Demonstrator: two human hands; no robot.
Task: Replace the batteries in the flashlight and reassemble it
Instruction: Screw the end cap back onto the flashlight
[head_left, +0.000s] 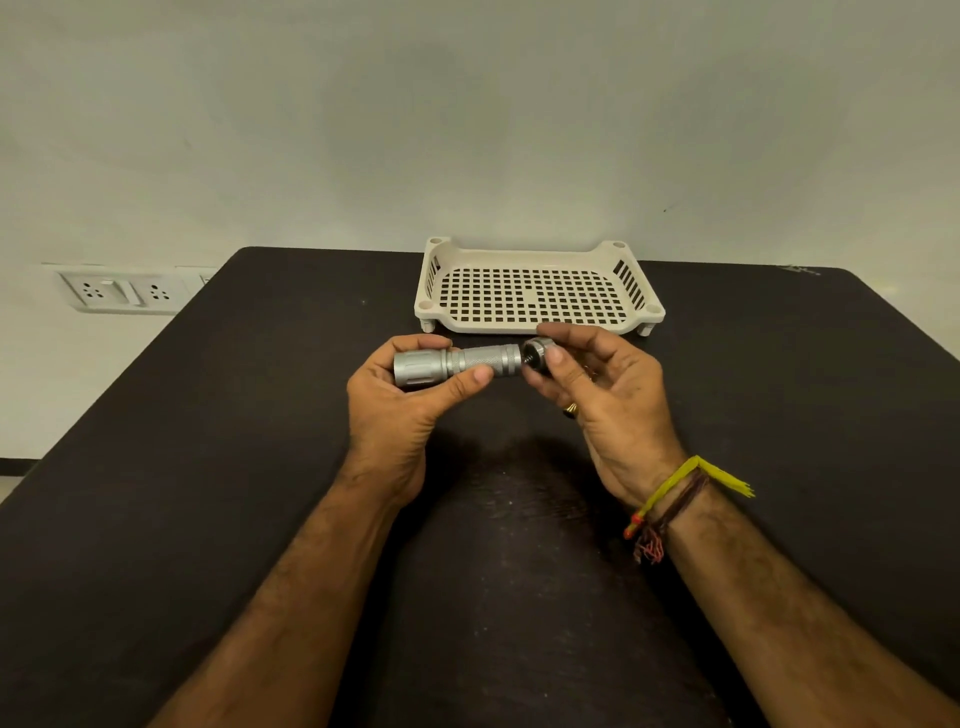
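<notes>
Above the tabletop (260, 441), left hand (400, 395) grips flashlight (457, 364); right fingers (558, 358) pinch tail cap (537, 356) at 3 o'clock; misalignment risks cross-threading.

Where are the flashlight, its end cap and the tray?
flashlight (470, 361): head view, on its knurled barrel.
end cap (537, 352): head view, on its silver rim.
tray (530, 325): head view, on its near rim.

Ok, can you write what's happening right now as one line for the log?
left hand: holds flashlight | right hand: pinches tail cap at body's end, gap visible | tray: behind on table
</notes>
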